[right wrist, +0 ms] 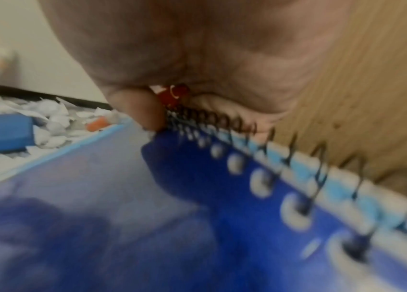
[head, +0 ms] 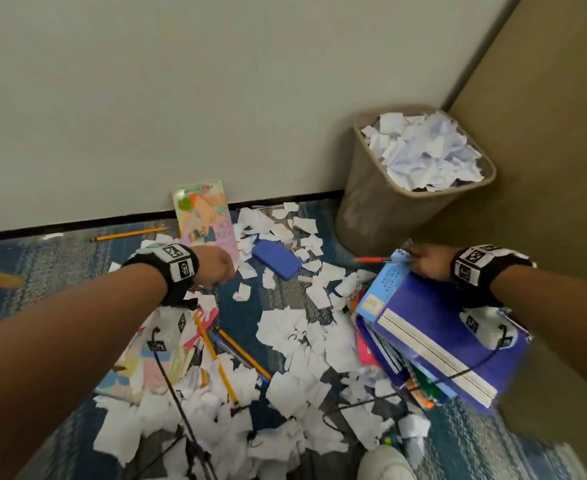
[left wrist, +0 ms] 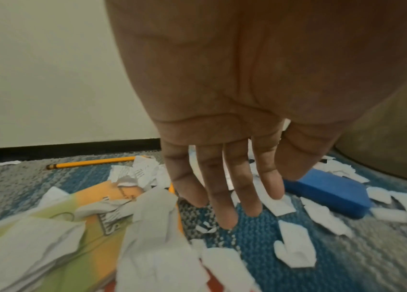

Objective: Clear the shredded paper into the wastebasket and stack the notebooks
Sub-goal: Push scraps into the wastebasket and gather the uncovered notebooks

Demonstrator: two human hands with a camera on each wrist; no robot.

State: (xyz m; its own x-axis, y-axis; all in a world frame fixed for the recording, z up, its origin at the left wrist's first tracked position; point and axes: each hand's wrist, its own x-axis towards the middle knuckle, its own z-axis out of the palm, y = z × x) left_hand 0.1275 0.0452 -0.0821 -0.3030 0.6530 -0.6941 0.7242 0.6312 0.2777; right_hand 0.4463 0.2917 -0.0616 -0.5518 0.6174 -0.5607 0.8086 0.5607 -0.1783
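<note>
Right hand [head: 429,265] gripping blue spiral notebooks [head: 437,344] at the spiral edge, thumb [right wrist: 140,110] pressed on the cover, a pen [head: 378,260] caught in the same grip. Held tilted at right, over more notebooks [head: 385,355] on the carpet [head: 60,265]. Left hand [left wrist: 222,118] open, fingers [left wrist: 222,197] straight and spread, hovering over shredded paper [head: 295,344] strewn across the carpet. Wastebasket [head: 371,209] far right in the corner, heaped with paper. Nearby among the scraps: a paperback [head: 203,213], a blue case [head: 276,259], pencils [head: 216,358].
</note>
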